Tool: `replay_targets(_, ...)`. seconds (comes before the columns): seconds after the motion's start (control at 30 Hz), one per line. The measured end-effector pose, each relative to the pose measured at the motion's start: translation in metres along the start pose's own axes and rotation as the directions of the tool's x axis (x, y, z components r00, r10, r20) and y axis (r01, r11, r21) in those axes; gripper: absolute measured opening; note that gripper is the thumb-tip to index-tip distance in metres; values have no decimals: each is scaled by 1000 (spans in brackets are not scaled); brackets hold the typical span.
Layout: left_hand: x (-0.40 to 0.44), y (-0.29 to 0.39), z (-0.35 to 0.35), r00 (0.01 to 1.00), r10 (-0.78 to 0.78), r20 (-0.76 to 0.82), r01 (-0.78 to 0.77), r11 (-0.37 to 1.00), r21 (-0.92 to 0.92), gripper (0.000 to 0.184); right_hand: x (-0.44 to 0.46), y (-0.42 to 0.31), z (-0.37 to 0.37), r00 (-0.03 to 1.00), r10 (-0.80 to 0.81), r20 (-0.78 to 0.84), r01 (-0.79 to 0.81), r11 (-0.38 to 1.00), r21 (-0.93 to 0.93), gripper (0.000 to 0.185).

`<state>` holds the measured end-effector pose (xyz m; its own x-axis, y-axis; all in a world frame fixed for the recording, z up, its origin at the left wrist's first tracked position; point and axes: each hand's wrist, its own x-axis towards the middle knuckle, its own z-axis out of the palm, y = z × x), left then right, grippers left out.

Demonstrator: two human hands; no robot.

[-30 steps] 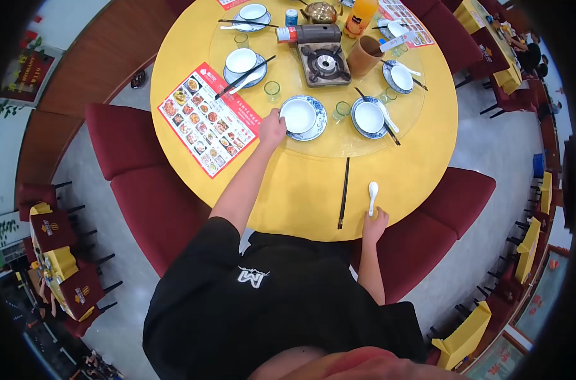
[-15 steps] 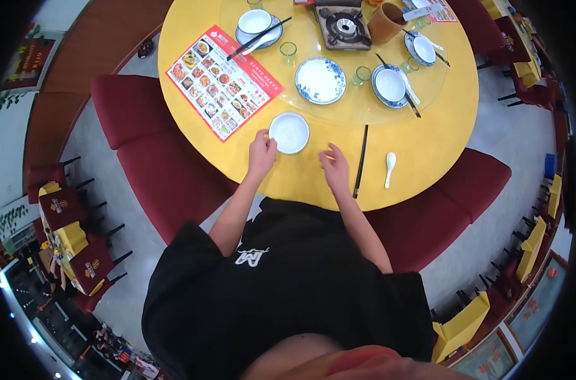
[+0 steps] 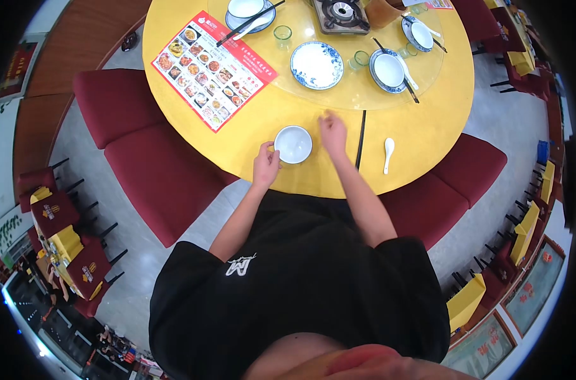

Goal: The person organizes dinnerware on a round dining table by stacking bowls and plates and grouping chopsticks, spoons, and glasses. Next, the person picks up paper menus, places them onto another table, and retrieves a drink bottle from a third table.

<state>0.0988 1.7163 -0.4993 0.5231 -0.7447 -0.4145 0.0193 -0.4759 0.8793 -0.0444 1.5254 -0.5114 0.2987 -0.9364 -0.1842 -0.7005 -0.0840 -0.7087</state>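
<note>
My left hand (image 3: 267,166) grips the left edge of a small white bowl (image 3: 294,144), its thumb and fingers at the rim. The bowl is near the front of the round table, with nothing visible inside it. To its right my right hand (image 3: 333,134) is stretched over the yellow cloth, fingers loosely bent and holding nothing I can see. Just beyond that hand is a blue-and-white patterned plate (image 3: 316,66). A pair of dark chopsticks (image 3: 361,140) lies to the right, with a white spoon (image 3: 389,156) farther right.
A red-edged menu sheet (image 3: 214,71) lies on the left of the table. Place settings with a bowl (image 3: 388,69), glasses (image 3: 283,35) and a portable gas stove (image 3: 342,14) stand farther back on the glass turntable. Dark red chairs (image 3: 167,180) flank me.
The bowl has shifted toward me, and my left hand has moved with it. My right hand has reached forward, its fingers more bent. The view has tilted slightly.
</note>
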Motion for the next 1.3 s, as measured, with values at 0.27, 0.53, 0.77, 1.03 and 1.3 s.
replay_targets(0.27,1,10,7,953,-290,85,300,938,-172,42,122,-44,-4,927,372,-41,-276,754,596,54)
replay_targets(0.53,11,-23,-5,974,-216,66,223,965,-135,33,20,9,-35,944,322,74,-250,550,797,51)
replay_targets(0.77,21,-20,-25,980,-200,15,200,964,-177,33,-85,59,-49,907,394,148,-368,574,731,47)
replay_targets(1.03,35,6,-42,955,-287,-76,263,936,-234,41,-72,45,-68,966,233,113,-219,968,-125,50)
replay_targets(1.3,-30,-17,-52,909,-413,-59,395,898,-194,47,151,-57,-117,790,-590,-169,380,687,-619,55)
